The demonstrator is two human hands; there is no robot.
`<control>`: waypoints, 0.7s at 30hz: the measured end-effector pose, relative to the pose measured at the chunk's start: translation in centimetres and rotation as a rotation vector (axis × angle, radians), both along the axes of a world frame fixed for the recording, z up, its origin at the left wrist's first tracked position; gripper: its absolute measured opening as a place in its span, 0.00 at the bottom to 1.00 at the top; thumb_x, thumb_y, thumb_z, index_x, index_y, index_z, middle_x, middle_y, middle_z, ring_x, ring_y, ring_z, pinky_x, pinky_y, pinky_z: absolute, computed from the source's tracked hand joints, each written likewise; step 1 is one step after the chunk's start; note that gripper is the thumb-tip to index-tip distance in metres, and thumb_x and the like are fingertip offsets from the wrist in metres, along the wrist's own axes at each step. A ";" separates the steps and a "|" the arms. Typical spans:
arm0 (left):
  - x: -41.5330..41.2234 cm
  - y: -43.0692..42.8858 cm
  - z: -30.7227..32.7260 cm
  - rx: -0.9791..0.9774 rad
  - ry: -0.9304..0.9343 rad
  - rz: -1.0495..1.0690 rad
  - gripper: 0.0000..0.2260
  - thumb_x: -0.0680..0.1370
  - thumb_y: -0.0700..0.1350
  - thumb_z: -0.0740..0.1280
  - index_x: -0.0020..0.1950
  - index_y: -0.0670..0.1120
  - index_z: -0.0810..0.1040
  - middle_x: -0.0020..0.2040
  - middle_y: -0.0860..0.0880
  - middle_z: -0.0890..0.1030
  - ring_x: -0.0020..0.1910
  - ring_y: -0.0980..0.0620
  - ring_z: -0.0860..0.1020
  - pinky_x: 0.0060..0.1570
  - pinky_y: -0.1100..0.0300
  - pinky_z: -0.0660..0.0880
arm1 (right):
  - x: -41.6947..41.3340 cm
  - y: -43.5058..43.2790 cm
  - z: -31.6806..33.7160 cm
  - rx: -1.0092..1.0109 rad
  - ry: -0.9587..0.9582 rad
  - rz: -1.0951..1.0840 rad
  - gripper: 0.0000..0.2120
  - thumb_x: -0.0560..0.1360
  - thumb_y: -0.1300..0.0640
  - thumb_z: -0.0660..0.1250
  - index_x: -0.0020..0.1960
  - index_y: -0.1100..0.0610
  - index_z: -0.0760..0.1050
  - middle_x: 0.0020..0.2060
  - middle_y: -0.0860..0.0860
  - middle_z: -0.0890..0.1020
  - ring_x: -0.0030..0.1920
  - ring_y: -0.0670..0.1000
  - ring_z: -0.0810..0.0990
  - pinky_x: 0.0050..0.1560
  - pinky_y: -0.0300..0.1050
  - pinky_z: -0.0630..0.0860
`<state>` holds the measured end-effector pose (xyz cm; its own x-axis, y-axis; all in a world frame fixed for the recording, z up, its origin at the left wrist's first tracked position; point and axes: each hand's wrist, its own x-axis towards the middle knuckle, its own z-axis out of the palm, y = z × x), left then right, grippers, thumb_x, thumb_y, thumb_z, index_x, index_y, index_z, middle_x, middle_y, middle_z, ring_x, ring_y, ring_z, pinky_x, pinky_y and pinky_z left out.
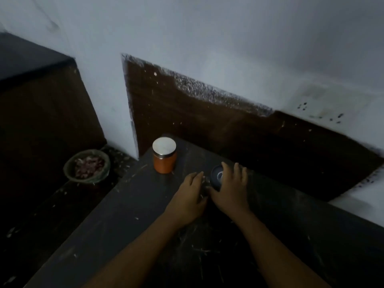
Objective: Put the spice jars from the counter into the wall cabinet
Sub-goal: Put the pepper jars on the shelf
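**Fig. Early stage: two jars on the counter, one in hand**

The fingers of the right hand arch over the far side of the dark-lidded jar, with the thumb on its near side, so I read the hand as gripping it. The jar's base looks to be on the counter, though the dim light leaves that uncertain. The left hand lies just beside the jar, fingers nearly straight and relaxed, holding nothing; I cannot tell whether it touches the counter. Further left, near the wall corner, the orange jar with a silver lid stands upright and untouched. A bowl of reddish scraps sits on a lower surface to the left, and a wall socket is on the right. The wall cabinet is out of view. My judgement is that no jar can be shown as stowed. Two are on the counter, and the dark one looks set to go first.
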<state>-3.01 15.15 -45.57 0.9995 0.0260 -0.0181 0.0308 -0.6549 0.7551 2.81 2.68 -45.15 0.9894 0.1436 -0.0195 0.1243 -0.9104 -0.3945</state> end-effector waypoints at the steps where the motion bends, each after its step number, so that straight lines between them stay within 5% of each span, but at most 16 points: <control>1: 0.4 -0.1 -0.9 -0.024 0.020 -0.013 0.31 0.76 0.46 0.65 0.75 0.46 0.54 0.75 0.46 0.58 0.72 0.50 0.62 0.69 0.57 0.63 | 0.5 -0.2 -0.9 -0.018 0.029 -0.019 0.42 0.70 0.40 0.67 0.75 0.48 0.48 0.76 0.56 0.46 0.75 0.60 0.40 0.72 0.56 0.52; 8: 3.7 -2.4 -5.0 -0.108 0.082 -0.087 0.35 0.74 0.42 0.65 0.76 0.45 0.49 0.75 0.44 0.56 0.73 0.49 0.59 0.67 0.64 0.57 | 2.8 -2.5 -5.3 0.135 0.162 -0.030 0.44 0.69 0.44 0.70 0.74 0.40 0.44 0.75 0.54 0.40 0.75 0.61 0.48 0.70 0.56 0.59; 15: 4.3 -3.4 -6.3 -0.147 0.066 -0.094 0.43 0.72 0.43 0.68 0.76 0.43 0.43 0.76 0.44 0.53 0.75 0.53 0.52 0.67 0.67 0.52 | 3.2 -2.9 -6.1 0.266 0.145 -0.034 0.38 0.71 0.47 0.70 0.74 0.45 0.52 0.72 0.52 0.53 0.69 0.56 0.65 0.65 0.47 0.69; 21: 3.0 -4.1 -2.8 -0.221 -0.119 -0.097 0.44 0.67 0.52 0.71 0.71 0.65 0.42 0.72 0.61 0.57 0.69 0.68 0.55 0.68 0.65 0.60 | 2.2 -4.3 -1.1 0.449 0.030 -0.151 0.43 0.61 0.40 0.74 0.70 0.45 0.58 0.67 0.50 0.67 0.65 0.51 0.69 0.58 0.43 0.70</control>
<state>-0.05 11.09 -48.42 0.9926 -0.0613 0.1050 -0.1215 -0.4690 0.8748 5.02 -1.64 -46.28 0.9998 -0.0015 -0.0174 -0.0141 -0.6557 -0.7549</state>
